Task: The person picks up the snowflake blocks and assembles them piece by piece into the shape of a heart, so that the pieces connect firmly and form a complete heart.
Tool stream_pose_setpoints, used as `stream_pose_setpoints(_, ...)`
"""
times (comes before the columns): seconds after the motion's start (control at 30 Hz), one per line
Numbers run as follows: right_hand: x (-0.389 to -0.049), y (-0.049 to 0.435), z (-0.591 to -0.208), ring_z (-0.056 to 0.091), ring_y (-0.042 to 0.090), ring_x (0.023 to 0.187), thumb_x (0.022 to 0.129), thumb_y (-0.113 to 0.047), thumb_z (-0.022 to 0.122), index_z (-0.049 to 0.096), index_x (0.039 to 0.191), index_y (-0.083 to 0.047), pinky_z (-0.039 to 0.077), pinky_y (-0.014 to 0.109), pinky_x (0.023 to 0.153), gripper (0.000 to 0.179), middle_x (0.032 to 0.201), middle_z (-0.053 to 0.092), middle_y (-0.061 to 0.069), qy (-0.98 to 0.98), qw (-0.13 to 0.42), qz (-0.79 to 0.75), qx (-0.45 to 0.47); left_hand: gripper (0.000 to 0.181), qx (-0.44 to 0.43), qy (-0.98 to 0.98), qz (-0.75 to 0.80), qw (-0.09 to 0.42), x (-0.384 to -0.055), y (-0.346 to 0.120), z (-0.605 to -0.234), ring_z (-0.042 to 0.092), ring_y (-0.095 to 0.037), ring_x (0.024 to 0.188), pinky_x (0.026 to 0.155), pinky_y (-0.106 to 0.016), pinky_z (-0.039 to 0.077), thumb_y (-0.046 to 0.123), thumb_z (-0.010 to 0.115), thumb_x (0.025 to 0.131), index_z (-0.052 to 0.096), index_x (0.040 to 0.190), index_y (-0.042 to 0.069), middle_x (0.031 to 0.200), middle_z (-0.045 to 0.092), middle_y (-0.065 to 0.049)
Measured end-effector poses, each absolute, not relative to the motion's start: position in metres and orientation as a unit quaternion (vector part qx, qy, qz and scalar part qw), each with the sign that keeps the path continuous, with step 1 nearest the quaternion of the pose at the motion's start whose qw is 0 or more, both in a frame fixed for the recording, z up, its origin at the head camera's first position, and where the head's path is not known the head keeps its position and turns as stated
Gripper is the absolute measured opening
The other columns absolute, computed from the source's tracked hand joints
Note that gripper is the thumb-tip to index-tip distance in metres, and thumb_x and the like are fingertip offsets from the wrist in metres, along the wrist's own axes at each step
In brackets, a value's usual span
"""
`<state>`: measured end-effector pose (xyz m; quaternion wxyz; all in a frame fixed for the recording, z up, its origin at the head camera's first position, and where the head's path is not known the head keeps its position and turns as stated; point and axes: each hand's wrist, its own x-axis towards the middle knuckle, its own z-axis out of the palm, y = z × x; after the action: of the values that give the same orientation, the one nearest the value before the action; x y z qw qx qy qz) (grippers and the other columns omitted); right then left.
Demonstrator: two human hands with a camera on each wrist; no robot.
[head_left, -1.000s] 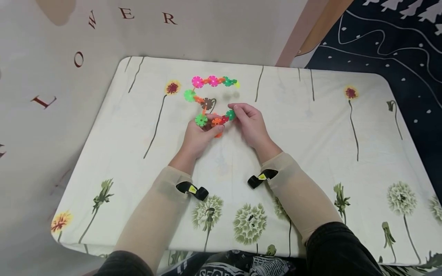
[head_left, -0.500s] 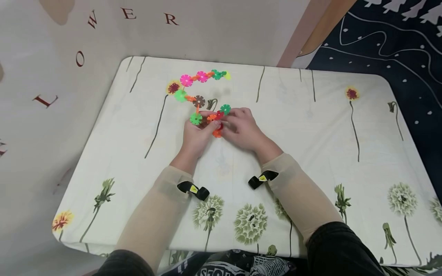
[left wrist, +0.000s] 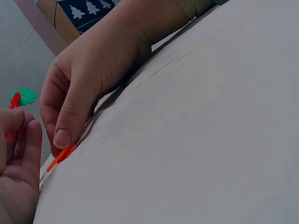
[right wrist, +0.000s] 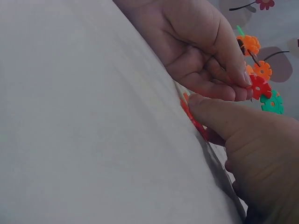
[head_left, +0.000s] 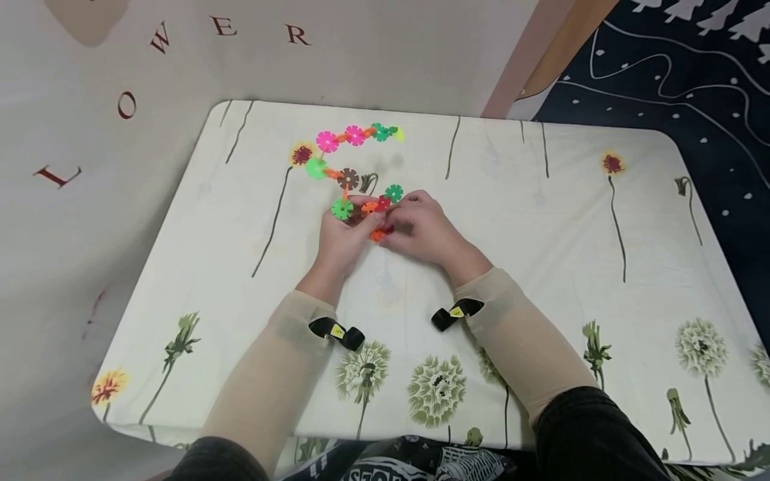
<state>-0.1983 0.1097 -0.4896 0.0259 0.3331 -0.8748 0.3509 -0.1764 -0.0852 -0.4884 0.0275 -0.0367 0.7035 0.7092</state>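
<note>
A chain of plastic snowflake discs [head_left: 337, 157] in pink, green, orange, brown and red curls across the far middle of the table [head_left: 541, 220]. My left hand [head_left: 365, 217] grips its near end at the orange and red discs [head_left: 375, 204], just short of the green end disc [head_left: 394, 193]. My right hand [head_left: 390, 226] pinches an orange disc [head_left: 377, 234] that hangs under that end. In the left wrist view the right thumb [left wrist: 65, 133] presses the orange disc [left wrist: 60, 157]. The right wrist view shows the left fingers [right wrist: 233, 77] on the red disc [right wrist: 259, 87], next to the green disc [right wrist: 272, 103].
A cloth printed with dandelions and flowers covers the table. A beige wall with red letters [head_left: 224, 25] stands behind and to the left. A dark patterned rug [head_left: 692, 73] lies to the right. Both forearms wear beige sleeves with black wrist straps [head_left: 333, 330].
My right hand left the green end disc and came down and left to the orange disc under the chain. The chain shifted a little to the left.
</note>
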Motion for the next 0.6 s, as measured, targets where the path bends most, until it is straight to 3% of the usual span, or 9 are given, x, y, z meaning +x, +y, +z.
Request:
stream_pose_setpoints(0.23,-0.1951,0.1098,-0.4881,0.062,0.022,0.121,0.087,-0.013,0.090,0.083,0.085,-0.016,0.046,0.038,0.108,0.008,0.089,0.077,-0.012,-0.837,-0.015,0.412,0.361,0.024,-0.037,0.709,0.703,0.028,-0.1755,-0.0852,-0.4878,0.066,-0.022,0.107,0.092,-0.026,0.058,0.014,0.080,0.099,0.073,0.122,0.010,0.121,0.073,-0.007)
stream_pose_setpoints(0.43,-0.1938,0.1095,-0.4885,0.067,0.021,0.109,0.090,-0.012,0.085,0.085,0.097,-0.012,0.053,0.036,0.096,0.007,0.101,0.079,-0.001,-0.826,0.005,0.421,0.376,0.023,-0.027,0.706,0.707,0.012,-0.1753,-0.0839,-0.4877,0.064,-0.023,0.102,0.086,-0.024,0.056,0.011,0.079,0.099,0.074,0.121,0.007,0.118,0.073,-0.009)
stream_pose_setpoints(0.6,-0.1919,0.1082,-0.4868,0.070,0.019,0.100,0.101,-0.013,0.075,0.084,0.105,-0.007,0.055,0.037,0.095,0.011,0.104,0.079,0.005,-0.850,0.011,0.429,0.305,0.021,-0.033,0.702,0.711,0.007,-0.1755,-0.0846,-0.4876,0.065,-0.022,0.107,0.090,-0.025,0.057,0.011,0.079,0.099,0.073,0.119,0.009,0.121,0.073,-0.007)
